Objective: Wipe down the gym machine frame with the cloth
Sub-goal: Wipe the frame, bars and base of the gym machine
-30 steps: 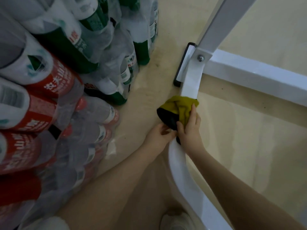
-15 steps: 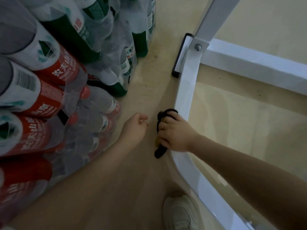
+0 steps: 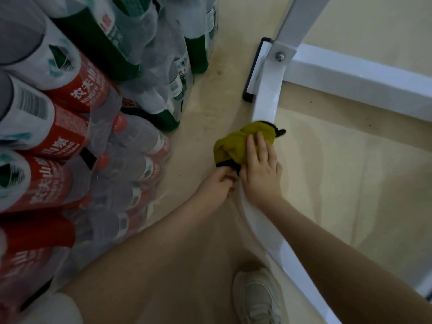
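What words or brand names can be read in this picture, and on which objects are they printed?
"农夫山泉": white characters on the red labels of the shrink-wrapped water bottles.
Latin line under it: too blurred to read.
Green-label bottles: red characters and small print, too blurred.
Cloth and white frame: no text.

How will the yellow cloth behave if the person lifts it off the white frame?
The cloth is bunched and folded under the right hand, so it will probably droop. It looks light. Draped over the frame rail, it may slide easily on that glossy paint.
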